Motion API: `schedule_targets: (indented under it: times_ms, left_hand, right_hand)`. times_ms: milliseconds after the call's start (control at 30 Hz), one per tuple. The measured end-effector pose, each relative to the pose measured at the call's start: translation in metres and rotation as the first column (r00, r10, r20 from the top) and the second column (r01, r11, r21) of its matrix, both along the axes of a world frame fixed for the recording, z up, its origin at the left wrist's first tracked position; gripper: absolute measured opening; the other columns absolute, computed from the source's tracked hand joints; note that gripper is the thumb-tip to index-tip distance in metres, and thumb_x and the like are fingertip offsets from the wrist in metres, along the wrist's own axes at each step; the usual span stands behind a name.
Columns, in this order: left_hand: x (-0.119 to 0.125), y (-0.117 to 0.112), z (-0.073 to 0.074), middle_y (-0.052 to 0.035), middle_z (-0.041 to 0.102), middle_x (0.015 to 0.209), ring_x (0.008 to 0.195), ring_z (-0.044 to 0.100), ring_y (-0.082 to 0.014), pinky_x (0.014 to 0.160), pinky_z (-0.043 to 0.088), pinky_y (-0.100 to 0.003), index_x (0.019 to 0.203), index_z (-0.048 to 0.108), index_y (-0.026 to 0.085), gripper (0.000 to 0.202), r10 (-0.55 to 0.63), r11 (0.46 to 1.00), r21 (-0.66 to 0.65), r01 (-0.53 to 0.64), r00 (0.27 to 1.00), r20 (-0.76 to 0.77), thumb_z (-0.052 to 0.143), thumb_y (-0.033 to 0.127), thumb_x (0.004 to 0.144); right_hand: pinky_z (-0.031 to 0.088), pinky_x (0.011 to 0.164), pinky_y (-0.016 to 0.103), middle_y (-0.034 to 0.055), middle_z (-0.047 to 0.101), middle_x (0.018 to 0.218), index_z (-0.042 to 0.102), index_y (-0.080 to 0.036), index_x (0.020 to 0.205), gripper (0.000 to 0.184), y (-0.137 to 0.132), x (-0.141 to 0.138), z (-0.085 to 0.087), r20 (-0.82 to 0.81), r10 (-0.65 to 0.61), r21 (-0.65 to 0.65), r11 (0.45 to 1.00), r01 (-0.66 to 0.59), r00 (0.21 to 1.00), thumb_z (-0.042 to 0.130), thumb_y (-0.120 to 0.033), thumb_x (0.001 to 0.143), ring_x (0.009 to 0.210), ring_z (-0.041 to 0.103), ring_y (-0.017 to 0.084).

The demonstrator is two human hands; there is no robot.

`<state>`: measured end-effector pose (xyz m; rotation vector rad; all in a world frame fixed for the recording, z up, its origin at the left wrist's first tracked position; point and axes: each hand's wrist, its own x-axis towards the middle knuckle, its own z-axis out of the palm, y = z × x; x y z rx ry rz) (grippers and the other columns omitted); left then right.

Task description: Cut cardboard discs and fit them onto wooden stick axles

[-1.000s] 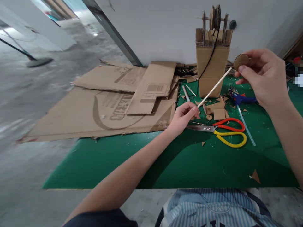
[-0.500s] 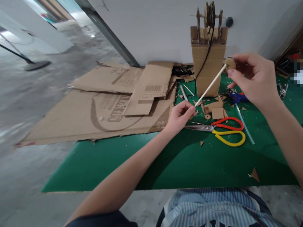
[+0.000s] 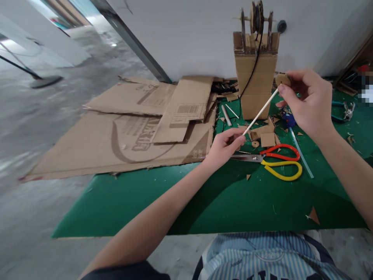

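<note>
A thin pale wooden stick (image 3: 261,111) slants up to the right between my hands. My left hand (image 3: 225,147) pinches its lower end. My right hand (image 3: 310,101) grips a small round cardboard disc (image 3: 282,79) by its edge. The stick's upper end meets the disc; whether it goes through, I cannot tell. Below the hands lie scissors (image 3: 282,177) with one red and one yellow handle, blades pointing left. Behind stands a tall cardboard tower (image 3: 256,83) with a cardboard pulley (image 3: 257,17) and black cord at its top.
Flat cardboard sheets (image 3: 96,144) cover the left of the green table (image 3: 163,206) and overhang its edge. Cardboard scraps (image 3: 268,139), a clear glue stick (image 3: 303,155) and a partly hidden blue tool (image 3: 288,118) lie near the tower. Pliers (image 3: 346,112) are at right.
My left hand has shifted slightly right along with the stick's lower end. My right hand has moved a little left and turned, tilting the disc.
</note>
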<state>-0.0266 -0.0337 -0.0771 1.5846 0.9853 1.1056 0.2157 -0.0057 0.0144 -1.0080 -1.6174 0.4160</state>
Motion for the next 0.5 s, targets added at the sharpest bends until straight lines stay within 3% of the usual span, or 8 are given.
schedule_targets:
  times_ms: [67, 333, 500]
  left_hand:
    - [0.000, -0.002, 0.000, -0.0041, 0.068, 0.076, 0.058, 0.052, -0.0081, 0.050, 0.043, -0.020, 0.100, 0.077, 0.017, 0.028, -0.013, 1.000, -0.012, 0.013, 1.000, -0.028, 0.070, 0.043, 0.092]
    - [0.004, -0.008, 0.008, -0.0040, 0.065, 0.072, 0.060, 0.055, -0.0100, 0.053, 0.045, -0.022, 0.087, 0.075, 0.016, 0.032, -0.027, 1.000, -0.017, 0.026, 0.998, -0.057, 0.069, 0.048, 0.092]
    - [0.006, -0.010, 0.012, -0.0022, 0.060, 0.066, 0.056, 0.049, -0.0086, 0.052, 0.040, -0.022, 0.075, 0.067, 0.016, 0.048, -0.108, 0.994, -0.032, 0.108, 0.994, -0.021, 0.066, 0.060, 0.093]
  right_hand:
    - [0.069, 0.075, 0.035, 0.0051, 0.074, 0.108, 0.069, -0.030, 0.107, 0.030, -0.001, -0.002, -0.003, -0.014, -0.025, 0.018, 1.000, 0.025, 1.000, 0.070, -0.057, 0.093, 0.102, 0.074, 0.023]
    - [0.070, 0.077, 0.037, 0.0029, 0.073, 0.105, 0.069, -0.031, 0.103, 0.029, -0.004, -0.009, -0.010, -0.091, -0.007, 0.044, 0.999, 0.011, 0.996, 0.066, -0.059, 0.095, 0.094, 0.074, 0.021]
    - [0.070, 0.077, 0.035, 0.0023, 0.073, 0.104, 0.071, -0.030, 0.105, 0.018, -0.007, -0.012, -0.010, -0.081, 0.002, 0.140, 0.990, 0.009, 0.997, 0.070, -0.046, 0.096, 0.092, 0.074, 0.019]
